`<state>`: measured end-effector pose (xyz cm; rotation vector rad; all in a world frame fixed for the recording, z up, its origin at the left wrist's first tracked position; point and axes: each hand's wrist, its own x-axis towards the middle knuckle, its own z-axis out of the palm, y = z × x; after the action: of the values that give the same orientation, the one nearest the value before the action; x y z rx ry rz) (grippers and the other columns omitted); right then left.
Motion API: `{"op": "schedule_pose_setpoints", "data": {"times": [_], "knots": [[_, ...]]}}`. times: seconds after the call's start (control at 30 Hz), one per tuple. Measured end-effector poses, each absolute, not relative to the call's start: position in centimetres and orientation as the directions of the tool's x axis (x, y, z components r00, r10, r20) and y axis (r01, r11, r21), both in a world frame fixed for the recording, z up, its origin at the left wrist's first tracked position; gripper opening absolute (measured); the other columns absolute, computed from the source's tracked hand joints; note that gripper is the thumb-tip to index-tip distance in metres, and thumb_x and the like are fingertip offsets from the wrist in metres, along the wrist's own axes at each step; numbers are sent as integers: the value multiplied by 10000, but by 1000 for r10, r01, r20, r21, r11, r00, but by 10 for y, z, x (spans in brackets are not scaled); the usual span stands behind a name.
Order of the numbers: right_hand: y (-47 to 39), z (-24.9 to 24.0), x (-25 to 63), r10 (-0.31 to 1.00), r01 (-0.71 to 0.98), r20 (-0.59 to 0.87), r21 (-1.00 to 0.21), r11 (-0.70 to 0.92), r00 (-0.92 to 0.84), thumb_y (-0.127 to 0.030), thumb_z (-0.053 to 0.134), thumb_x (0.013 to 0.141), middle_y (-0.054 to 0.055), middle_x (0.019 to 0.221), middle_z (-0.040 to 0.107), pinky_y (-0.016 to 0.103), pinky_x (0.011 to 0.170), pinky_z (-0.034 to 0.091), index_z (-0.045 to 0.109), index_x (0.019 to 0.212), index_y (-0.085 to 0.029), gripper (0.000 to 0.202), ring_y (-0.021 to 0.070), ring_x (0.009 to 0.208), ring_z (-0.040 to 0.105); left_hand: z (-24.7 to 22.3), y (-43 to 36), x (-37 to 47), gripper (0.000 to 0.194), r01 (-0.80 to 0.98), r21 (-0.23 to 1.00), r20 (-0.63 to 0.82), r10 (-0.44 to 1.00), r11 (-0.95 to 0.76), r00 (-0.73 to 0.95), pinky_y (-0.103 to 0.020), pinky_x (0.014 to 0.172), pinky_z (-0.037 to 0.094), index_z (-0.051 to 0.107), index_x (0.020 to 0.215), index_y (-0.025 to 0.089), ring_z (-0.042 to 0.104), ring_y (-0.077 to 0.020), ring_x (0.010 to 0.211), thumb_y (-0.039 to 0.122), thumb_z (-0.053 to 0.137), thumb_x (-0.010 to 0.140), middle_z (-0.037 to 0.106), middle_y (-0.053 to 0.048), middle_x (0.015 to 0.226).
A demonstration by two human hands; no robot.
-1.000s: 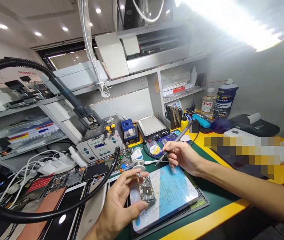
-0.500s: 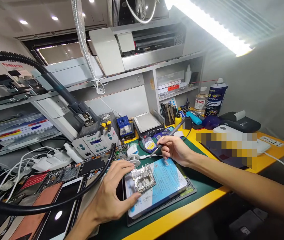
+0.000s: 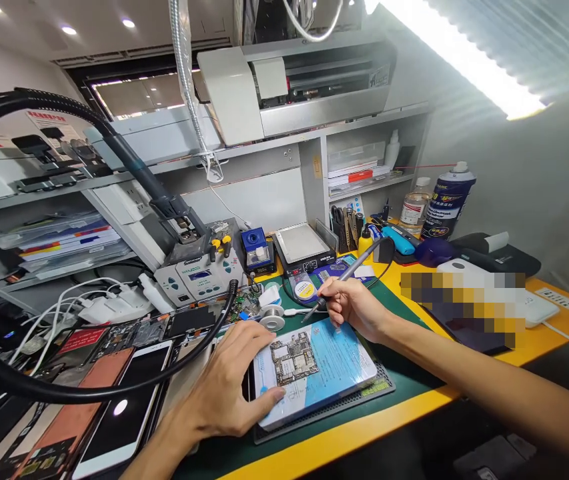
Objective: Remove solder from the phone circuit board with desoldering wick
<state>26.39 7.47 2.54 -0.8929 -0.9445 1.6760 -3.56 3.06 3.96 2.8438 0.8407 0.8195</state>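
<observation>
My left hand (image 3: 229, 380) reaches round the left end of a white and blue box (image 3: 344, 360). Its thumb and fingertips hold the left edge of a bare phone circuit board (image 3: 294, 359), which lies on the box. My right hand (image 3: 351, 303) grips a grey soldering iron (image 3: 359, 261) like a pen. The iron's thin tip points down and left, above the box's far edge and apart from the board. A spool of solder wire (image 3: 271, 318) sits just beyond my left fingertips.
Phones (image 3: 124, 400) and phone parts crowd the left, crossed by a thick black hose (image 3: 164, 383). Behind stand a soldering station (image 3: 201, 277), a hot plate (image 3: 304, 243) and a yellow bottle (image 3: 365, 241). A spray can (image 3: 447, 203) is at back right.
My view has shifted, so the scene sits further right. The board has lost its bright glare and looks flatter on the box. Both hands keep nearly the same places.
</observation>
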Motion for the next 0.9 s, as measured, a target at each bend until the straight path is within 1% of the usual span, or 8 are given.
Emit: {"op": "schedule_pose_setpoints", "data": {"times": [0.1, 0.23, 0.37, 0.43, 0.53, 0.73, 0.8, 0.9], "knots": [[75, 24, 264, 963, -351, -118, -915, -201, -244, -344, 689, 1027, 95, 1256, 707, 430, 839, 638, 663, 1295, -172, 320, 238, 1010, 730, 40, 35, -42, 407, 504, 185, 524, 518, -844, 676, -508, 1009, 568, 621, 1348, 205, 666, -266, 1178, 442, 654, 1019, 650, -108, 1360], [75, 20, 266, 964, -287, -121, -939, -188, -237, -347, 687, 1029, 90, 1233, 712, 415, 816, 641, 665, 1286, -171, 312, 229, 981, 733, 35, 47, -50, 312, 547, 150, 614, 511, -823, 601, -447, 934, 603, 654, 1274, 195, 691, -227, 1083, 384, 659, 1026, 679, -91, 1288], [74, 17, 268, 956, -229, -130, -954, -192, -262, -341, 689, 1029, 82, 1197, 720, 394, 787, 642, 670, 1266, -167, 294, 215, 942, 735, 31, 57, -57, 314, 605, 119, 700, 499, -787, 511, -436, 916, 612, 653, 1281, 193, 698, -223, 1069, 375, 663, 1025, 680, -91, 1289], [74, 17, 270, 950, -204, -136, -959, -198, -280, -339, 689, 1029, 78, 1179, 723, 384, 772, 642, 673, 1255, -165, 286, 209, 922, 735, 31, 59, -62, 322, 640, 131, 733, 508, -757, 452, -438, 919, 612, 650, 1290, 195, 698, -225, 1075, 376, 664, 1025, 677, -93, 1299], [75, 17, 274, 945, -174, -152, -962, -208, -289, -342, 686, 1031, 72, 1152, 727, 368, 747, 642, 675, 1246, -163, 279, 198, 891, 734, 31, 59, -69, 315, 684, 209, 756, 560, -698, 340, -435, 922, 613, 653, 1289, 201, 697, -224, 1080, 378, 659, 1028, 675, -94, 1309], [78, 15, 287, 943, -124, -190, -965, -231, -273, -345, 687, 1030, 86, 1213, 717, 403, 799, 642, 665, 1282, -169, 309, 220, 956, 734, 21, 63, -74, 349, 674, 487, 670, 733, -555, 120, -438, 901, 618, 641, 1302, 180, 704, -229, 1066, 386, 670, 1021, 680, -93, 1285], [78, 16, 287, 942, -104, -189, -969, -225, -278, -343, 687, 1030, 86, 1215, 716, 403, 799, 642, 665, 1282, -169, 307, 220, 958, 734, 17, 61, -69, 344, 645, 553, 621, 777, -527, 103, -433, 895, 620, 641, 1302, 182, 705, -226, 1060, 385, 664, 1025, 681, -93, 1284], [80, 16, 286, 939, -74, -181, -975, -211, -292, -338, 690, 1028, 86, 1211, 718, 402, 799, 643, 669, 1272, -167, 299, 220, 957, 735, 13, 57, -57, 349, 607, 604, 562, 816, -517, 136, -427, 883, 624, 639, 1301, 178, 708, -223, 1046, 386, 669, 1022, 685, -91, 1271]]}}
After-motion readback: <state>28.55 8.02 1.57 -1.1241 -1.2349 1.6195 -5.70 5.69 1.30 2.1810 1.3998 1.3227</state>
